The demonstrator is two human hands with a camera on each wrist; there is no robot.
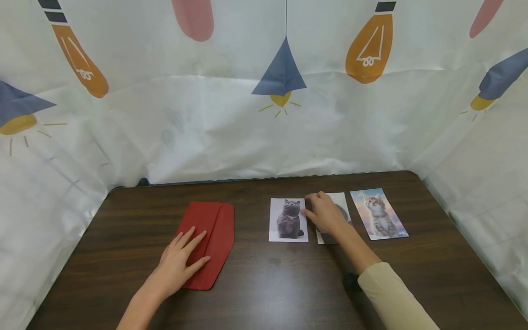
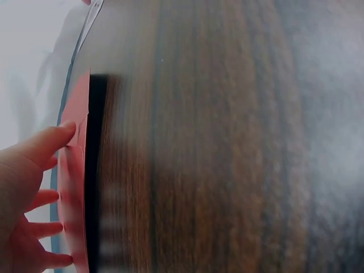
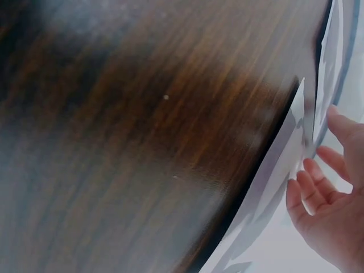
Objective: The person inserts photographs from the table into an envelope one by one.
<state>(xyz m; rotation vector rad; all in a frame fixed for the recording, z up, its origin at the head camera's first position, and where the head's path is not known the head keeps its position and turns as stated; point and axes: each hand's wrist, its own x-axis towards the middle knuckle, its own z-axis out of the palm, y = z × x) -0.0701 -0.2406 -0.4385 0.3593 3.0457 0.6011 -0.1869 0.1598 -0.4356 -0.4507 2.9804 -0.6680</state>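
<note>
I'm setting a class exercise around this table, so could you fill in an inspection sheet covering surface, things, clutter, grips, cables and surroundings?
Surface: dark wood-grain table, with glare in front.
Job's things: red envelope; gray-cat card, partly covered middle card and kitten card, side by side.
Clutter: nothing seen.
Grips: left grip rests on the red envelope, fingers spread; right grip is over the middle card, fingertips by the gray-cat card, contact unclear.
Cables: nothing seen.
Surroundings: white sheet with lamp-and-bulb print behind the table.
</note>
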